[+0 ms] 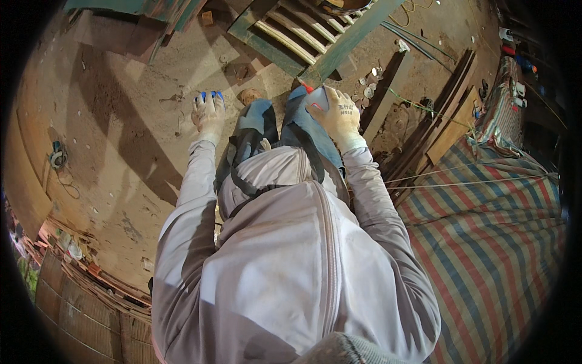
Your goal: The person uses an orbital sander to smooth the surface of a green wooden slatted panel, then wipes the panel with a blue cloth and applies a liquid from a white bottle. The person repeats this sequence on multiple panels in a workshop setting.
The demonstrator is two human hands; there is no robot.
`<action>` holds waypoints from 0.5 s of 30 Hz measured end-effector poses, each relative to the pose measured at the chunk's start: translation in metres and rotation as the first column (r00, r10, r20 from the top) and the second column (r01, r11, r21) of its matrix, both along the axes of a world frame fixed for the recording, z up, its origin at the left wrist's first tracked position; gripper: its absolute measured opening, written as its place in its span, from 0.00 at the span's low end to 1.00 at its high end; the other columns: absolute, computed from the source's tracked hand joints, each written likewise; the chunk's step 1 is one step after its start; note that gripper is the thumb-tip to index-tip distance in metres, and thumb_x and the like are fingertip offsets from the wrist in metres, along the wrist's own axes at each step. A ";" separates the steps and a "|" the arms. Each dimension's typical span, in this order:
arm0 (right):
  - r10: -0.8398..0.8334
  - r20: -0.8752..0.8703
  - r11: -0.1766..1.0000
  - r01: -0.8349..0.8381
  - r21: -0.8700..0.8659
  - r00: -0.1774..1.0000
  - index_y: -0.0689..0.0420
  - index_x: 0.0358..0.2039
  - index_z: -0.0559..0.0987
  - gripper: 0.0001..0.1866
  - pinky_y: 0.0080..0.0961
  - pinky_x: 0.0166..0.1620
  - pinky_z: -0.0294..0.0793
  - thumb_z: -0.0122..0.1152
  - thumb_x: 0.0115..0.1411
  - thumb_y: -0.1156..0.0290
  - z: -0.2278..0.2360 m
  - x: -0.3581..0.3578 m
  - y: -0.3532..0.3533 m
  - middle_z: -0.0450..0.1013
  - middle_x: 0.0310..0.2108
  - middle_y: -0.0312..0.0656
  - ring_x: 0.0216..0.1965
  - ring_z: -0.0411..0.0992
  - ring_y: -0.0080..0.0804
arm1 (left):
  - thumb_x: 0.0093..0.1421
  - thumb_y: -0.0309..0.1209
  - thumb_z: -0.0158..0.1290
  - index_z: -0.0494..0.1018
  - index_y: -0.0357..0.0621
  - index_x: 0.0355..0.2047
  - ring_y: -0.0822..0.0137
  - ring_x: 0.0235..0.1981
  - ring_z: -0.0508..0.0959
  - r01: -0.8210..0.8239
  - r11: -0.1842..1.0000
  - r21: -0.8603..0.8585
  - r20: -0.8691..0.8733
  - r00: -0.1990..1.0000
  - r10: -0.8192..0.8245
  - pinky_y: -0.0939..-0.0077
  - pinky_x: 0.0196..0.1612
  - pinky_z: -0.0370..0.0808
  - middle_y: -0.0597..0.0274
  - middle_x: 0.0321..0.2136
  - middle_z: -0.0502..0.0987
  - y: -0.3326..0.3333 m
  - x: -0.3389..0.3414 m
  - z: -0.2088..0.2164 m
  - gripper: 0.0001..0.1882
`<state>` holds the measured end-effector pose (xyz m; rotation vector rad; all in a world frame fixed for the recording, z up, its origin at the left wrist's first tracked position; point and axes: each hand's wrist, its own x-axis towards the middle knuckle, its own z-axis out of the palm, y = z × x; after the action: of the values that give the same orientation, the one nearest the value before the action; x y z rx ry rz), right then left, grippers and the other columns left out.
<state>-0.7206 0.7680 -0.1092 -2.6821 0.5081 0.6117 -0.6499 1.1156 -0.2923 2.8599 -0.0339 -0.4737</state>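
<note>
Both my hands wear cream work gloves. My left hand (209, 116) hangs in the air left of my knees, its blue-tipped fingers stretched forward and slightly apart, with nothing in it. Over my right thigh, my right hand (341, 118) is closed round a pale squeeze bottle (318, 99) with a red nozzle; the palm side of the grip is hidden. The nozzle points up-left, close to the near corner of a dark green wooden frame (342, 56) with pale slats. I cannot tell whether the nozzle touches the frame.
Long timber boards (388, 91) lie on the dirt floor (121, 164) at the right. Beyond them, a striped tarp (485, 242) covers a wide area. Green wooden pieces (136, 36) stand far left. A small cable-wound object (58, 156) lies at the left.
</note>
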 end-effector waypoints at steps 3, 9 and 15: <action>0.004 0.005 1.000 -0.004 0.015 1.000 0.55 0.61 0.76 0.39 0.43 0.60 0.73 0.68 0.57 0.42 -0.002 -0.002 0.001 0.77 0.56 0.48 0.58 0.74 0.49 | 0.74 0.55 0.39 0.75 0.50 0.60 0.40 0.69 0.63 0.007 1.000 -0.010 0.014 1.000 -0.007 0.44 0.69 0.61 0.46 0.65 0.70 -0.003 0.003 -0.005 0.30; -0.071 0.064 0.997 0.073 -0.033 0.995 0.54 0.58 0.77 0.35 0.43 0.58 0.74 0.68 0.57 0.44 -0.001 0.007 -0.005 0.77 0.54 0.48 0.56 0.75 0.49 | 0.73 0.55 0.40 0.75 0.50 0.60 0.39 0.67 0.65 -0.006 1.000 0.009 -0.005 1.000 0.006 0.46 0.69 0.62 0.46 0.65 0.71 -0.004 0.000 -0.005 0.29; -0.091 0.016 0.995 0.092 -0.047 0.996 0.53 0.60 0.76 0.37 0.43 0.58 0.74 0.69 0.56 0.44 -0.006 0.008 -0.008 0.77 0.55 0.48 0.57 0.75 0.49 | 0.73 0.54 0.40 0.76 0.50 0.60 0.39 0.67 0.65 -0.017 1.000 -0.018 -0.029 0.999 0.017 0.45 0.69 0.62 0.47 0.65 0.71 0.015 -0.012 -0.016 0.29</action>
<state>-0.7129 0.7598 -0.1151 -2.6882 0.6462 0.5619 -0.6619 1.1301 -0.3079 2.8325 -0.0087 -0.5091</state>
